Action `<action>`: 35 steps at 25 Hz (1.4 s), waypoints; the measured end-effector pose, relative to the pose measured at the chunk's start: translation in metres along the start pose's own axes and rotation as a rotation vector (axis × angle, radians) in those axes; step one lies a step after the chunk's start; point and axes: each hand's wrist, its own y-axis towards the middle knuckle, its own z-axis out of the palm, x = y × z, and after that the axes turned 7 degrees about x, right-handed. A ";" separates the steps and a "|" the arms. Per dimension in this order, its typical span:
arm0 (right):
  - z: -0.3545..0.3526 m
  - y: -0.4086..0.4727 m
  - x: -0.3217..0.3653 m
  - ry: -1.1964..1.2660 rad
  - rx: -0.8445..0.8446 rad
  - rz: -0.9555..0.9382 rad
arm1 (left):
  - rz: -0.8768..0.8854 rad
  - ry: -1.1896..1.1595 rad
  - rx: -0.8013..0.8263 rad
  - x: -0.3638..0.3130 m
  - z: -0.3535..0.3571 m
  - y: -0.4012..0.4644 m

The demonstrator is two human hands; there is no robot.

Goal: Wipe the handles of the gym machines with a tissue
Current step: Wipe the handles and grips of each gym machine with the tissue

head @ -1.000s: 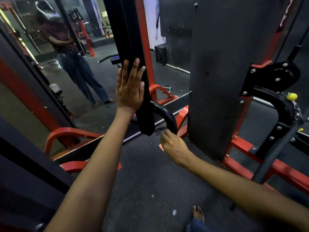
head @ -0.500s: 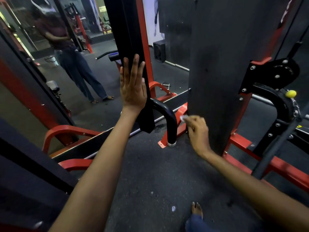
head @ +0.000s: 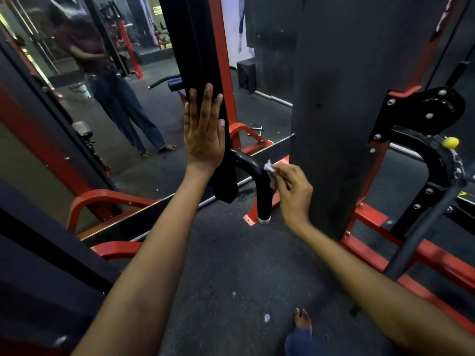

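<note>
One crumpled white tissue [head: 269,167] pinched in right hand [head: 293,192] against one curved, glossy black handle [head: 257,176]. Left hand [head: 204,134] flat, fingers extended, grasping nothing, on one matte black upright pad [head: 200,47]

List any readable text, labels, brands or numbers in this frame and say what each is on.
None can be read.
Yellow sign on the far wall seen in the mirror: dark marks, too small and blurred to read.
Yellow mark on the floor at the right edge: shows no legible characters.
</note>
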 end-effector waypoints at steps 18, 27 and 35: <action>0.002 0.048 -0.047 -0.056 1.285 0.625 | 0.051 -0.012 -0.013 0.005 -0.003 -0.007; -0.004 0.053 -0.049 -0.387 1.440 0.491 | 0.053 0.001 -0.007 0.004 -0.004 -0.009; -0.018 0.033 0.000 0.055 0.759 0.390 | 0.045 -0.013 -0.006 0.003 -0.007 -0.010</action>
